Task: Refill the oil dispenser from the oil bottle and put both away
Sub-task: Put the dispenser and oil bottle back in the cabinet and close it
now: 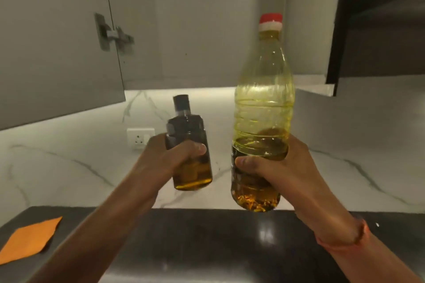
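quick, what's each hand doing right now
Left hand: closed, gripping the oil dispenser.
Right hand: closed, gripping the oil bottle, red cap on.

Dim, warm-toned kitchen scene lit mainly by a hidden strip under the wall cabinets (57, 48), which washes the far marble backsplash (147, 103) bright white while the cabinet fronts stay grey and murky. The dark near countertop (207, 248) carries soft glare patches, strongest at centre right. Light glows yellow through the oil bottle (264, 103). The picture is soft and grainy throughout, with wide-angle bending of straight lines toward the left and right edges and slight blur on the oil dispenser (188, 145).
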Tool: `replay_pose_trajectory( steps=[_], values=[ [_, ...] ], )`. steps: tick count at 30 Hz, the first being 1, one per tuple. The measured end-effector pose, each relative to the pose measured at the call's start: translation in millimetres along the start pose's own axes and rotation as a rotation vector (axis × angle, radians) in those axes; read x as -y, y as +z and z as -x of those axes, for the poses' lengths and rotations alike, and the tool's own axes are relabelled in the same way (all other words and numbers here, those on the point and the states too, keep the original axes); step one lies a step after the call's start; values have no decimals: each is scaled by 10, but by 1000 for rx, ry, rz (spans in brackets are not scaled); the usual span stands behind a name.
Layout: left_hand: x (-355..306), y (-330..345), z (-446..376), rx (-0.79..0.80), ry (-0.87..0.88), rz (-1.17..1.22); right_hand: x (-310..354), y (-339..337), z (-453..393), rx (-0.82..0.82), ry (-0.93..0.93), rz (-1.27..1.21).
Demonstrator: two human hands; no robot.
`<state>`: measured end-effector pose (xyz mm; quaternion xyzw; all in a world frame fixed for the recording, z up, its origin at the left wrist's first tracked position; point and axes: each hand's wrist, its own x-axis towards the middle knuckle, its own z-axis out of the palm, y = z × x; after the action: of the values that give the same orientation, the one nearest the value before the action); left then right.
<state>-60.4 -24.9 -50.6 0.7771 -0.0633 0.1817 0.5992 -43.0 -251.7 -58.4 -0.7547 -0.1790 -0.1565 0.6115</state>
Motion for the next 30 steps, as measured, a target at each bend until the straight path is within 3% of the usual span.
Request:
replay_pose_trajectory(
  steps=[8,17,30],
  values=[
    [-768,-182,-372,-100,125,61,787,-213,-458,70,-90,-65],
    [-1554,-302,-1090,-104,218,-17,1408,-309,-1326,-64,-168,-51],
    [-1128,-209,-2320,-42,56,-69,1101,-90,-2626,-232,-88,1]
  ],
)
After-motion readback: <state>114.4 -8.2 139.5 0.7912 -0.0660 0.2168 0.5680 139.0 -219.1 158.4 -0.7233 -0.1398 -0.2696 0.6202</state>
